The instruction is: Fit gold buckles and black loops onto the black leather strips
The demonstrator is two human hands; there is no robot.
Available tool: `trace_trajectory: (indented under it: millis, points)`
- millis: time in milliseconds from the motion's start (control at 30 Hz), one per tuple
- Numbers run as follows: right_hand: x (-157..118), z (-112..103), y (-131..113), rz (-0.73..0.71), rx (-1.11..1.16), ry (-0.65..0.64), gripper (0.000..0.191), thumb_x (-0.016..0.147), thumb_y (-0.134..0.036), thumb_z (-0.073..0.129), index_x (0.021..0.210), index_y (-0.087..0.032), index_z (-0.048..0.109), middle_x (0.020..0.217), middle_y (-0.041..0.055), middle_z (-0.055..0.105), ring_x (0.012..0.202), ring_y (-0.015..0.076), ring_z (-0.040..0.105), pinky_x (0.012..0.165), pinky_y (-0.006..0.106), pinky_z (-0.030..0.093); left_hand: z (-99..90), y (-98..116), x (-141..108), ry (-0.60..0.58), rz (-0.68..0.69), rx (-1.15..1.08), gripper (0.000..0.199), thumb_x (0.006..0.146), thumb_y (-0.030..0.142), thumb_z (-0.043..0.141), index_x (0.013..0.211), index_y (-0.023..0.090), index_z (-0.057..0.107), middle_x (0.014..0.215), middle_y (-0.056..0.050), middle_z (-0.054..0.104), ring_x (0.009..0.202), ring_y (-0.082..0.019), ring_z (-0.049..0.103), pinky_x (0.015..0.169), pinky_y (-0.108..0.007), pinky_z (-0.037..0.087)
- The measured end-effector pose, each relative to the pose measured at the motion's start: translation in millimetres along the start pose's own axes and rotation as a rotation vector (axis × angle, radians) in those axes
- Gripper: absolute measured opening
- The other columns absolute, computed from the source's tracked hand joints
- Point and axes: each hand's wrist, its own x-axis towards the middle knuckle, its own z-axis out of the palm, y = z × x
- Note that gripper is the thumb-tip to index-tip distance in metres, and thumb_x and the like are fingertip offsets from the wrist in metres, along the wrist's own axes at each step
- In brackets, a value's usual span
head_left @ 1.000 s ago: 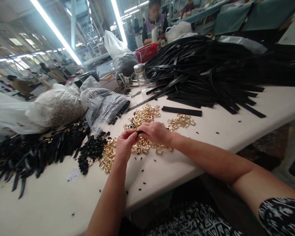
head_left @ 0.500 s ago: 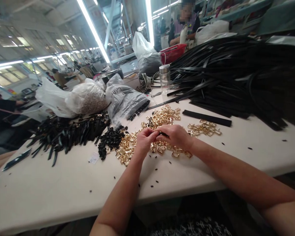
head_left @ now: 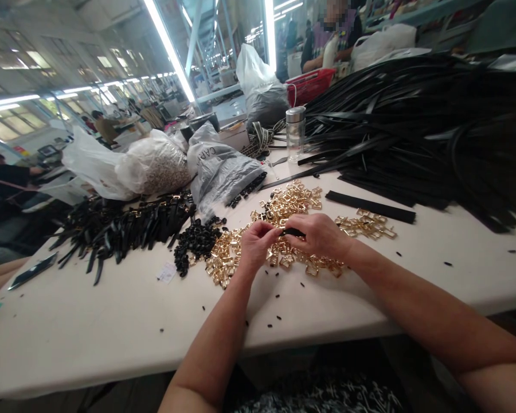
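My left hand (head_left: 257,245) is closed in a pinch, thumb and forefinger pressed together at the near end of a short black strap (head_left: 294,232). Whatever sits between those fingertips is too small to make out. My right hand (head_left: 320,236) is closed around the strap, its fingers hiding most of the length. Both hands hover over a heap of gold metal buckles (head_left: 290,199), which spreads out to either side beneath them. A pile of small black loops (head_left: 195,244) lies left of the buckles.
Black straps with buckles (head_left: 129,226) lie to the left, below plastic bags (head_left: 155,163). A glass bottle (head_left: 295,137) stands behind the buckles. Long black strips (head_left: 413,126) cover the back right. Small black bits (head_left: 277,296) dot the table (head_left: 112,338). A person's forearm (head_left: 2,274) rests at far left.
My fingertips have drawn slightly apart, and more of the black strap shows between them. The whole view has shifted a little.
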Motion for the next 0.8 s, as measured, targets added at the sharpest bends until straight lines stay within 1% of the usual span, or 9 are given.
trace_trajectory:
  millis: [67, 133, 200, 300, 400, 533, 633, 733, 800]
  points:
    - [0.5, -1.5, -1.0, -0.005, 0.004, -0.002, 0.015, 0.086, -0.03, 0.054, 0.087, -0.018, 0.063, 0.077, 0.0022, 0.065, 0.064, 0.013, 0.053, 0.058, 0.027, 0.033, -0.5, 0.9, 0.2, 0.008, -0.005, 0.005, 0.029, 0.064, 0.039, 0.08, 0.067, 0.018, 0.061, 0.056, 0.004, 0.055, 0.051, -0.008, 0.048, 0.05, -0.021, 0.038]
    - [1.1, -0.3, -2.8, -0.018, 0.006, 0.003, 0.017, 0.087, -0.028, 0.053, 0.097, -0.018, 0.063, 0.084, 0.0026, 0.066, 0.067, 0.0128, 0.055, 0.059, 0.026, 0.033, -0.8, 1.1, 0.6, 0.016, -0.006, 0.002, 0.029, 0.064, 0.04, 0.08, 0.068, 0.017, 0.061, 0.057, 0.004, 0.055, 0.051, -0.008, 0.048, 0.05, -0.021, 0.037]
    - [1.6, 2.7, -4.7, -0.031, -0.009, 0.032, 0.02, 0.089, -0.031, 0.054, 0.101, -0.019, 0.063, 0.085, 0.0025, 0.066, 0.068, 0.0127, 0.056, 0.058, 0.025, 0.033, -1.0, 0.9, 1.1, 0.022, -0.007, -0.014, 0.029, 0.064, 0.04, 0.08, 0.068, 0.017, 0.061, 0.056, 0.004, 0.056, 0.05, -0.007, 0.047, 0.05, -0.021, 0.037]
    - [2.1, 7.1, -5.9, -0.038, -0.037, 0.11, 0.023, 0.09, -0.038, 0.055, 0.097, -0.019, 0.066, 0.08, 0.0016, 0.065, 0.066, 0.0119, 0.055, 0.057, 0.025, 0.033, -1.4, 0.4, 2.0, 0.029, -0.019, -0.045, 0.03, 0.064, 0.04, 0.08, 0.067, 0.017, 0.061, 0.056, 0.004, 0.056, 0.049, -0.007, 0.047, 0.049, -0.021, 0.037]
    - [1.8, 8.4, -4.7, -0.039, -0.041, 0.173, 0.023, 0.091, -0.038, 0.055, 0.097, -0.02, 0.067, 0.079, 0.0009, 0.065, 0.065, 0.0111, 0.055, 0.056, 0.024, 0.033, -0.8, 0.7, 2.2, 0.041, -0.042, -0.072, 0.031, 0.063, 0.039, 0.081, 0.067, 0.017, 0.061, 0.057, 0.004, 0.056, 0.049, -0.007, 0.048, 0.049, -0.021, 0.037]
    - [0.2, 5.9, -2.9, -0.049, -0.014, 0.147, 0.022, 0.093, -0.036, 0.053, 0.097, -0.02, 0.068, 0.081, 0.0011, 0.066, 0.067, 0.0106, 0.056, 0.058, 0.024, 0.034, 3.2, 2.4, -0.6, 0.053, -0.075, -0.116, 0.032, 0.062, 0.039, 0.082, 0.071, 0.016, 0.061, 0.059, 0.004, 0.057, 0.048, -0.006, 0.049, 0.049, -0.02, 0.039]
    - [0.7, 2.8, -2.9, -0.042, -0.015, 0.128, 0.025, 0.094, -0.036, 0.05, 0.091, -0.018, 0.068, 0.078, 0.002, 0.065, 0.067, 0.011, 0.055, 0.057, 0.025, 0.034, 4.8, 3.6, -1.6, 0.061, -0.06, -0.134, 0.033, 0.064, 0.041, 0.08, 0.078, 0.017, 0.063, 0.063, 0.004, 0.061, 0.048, -0.006, 0.052, 0.049, -0.02, 0.041]
    - [3.1, -0.2, -0.2, -0.005, -0.04, 0.124, 0.031, 0.095, -0.037, 0.047, 0.083, -0.018, 0.068, 0.074, 0.0022, 0.064, 0.063, 0.0113, 0.052, 0.055, 0.026, 0.032, -3.2, 6.2, 3.2, 0.101, -0.04, -0.17, 0.036, 0.071, 0.049, 0.073, 0.086, 0.017, 0.064, 0.067, 0.002, 0.063, 0.051, -0.008, 0.056, 0.05, -0.021, 0.043]
    - [4.2, -2.1, 5.4, 0.036, -0.055, 0.136, 0.032, 0.095, -0.037, 0.046, 0.079, -0.018, 0.067, 0.073, 0.0023, 0.064, 0.062, 0.0117, 0.051, 0.055, 0.027, 0.031, -15.6, 9.9, 9.7, 0.181, -0.03, -0.22, 0.039, 0.074, 0.053, 0.069, 0.089, 0.017, 0.064, 0.068, 0.001, 0.064, 0.053, -0.008, 0.059, 0.053, -0.021, 0.046]
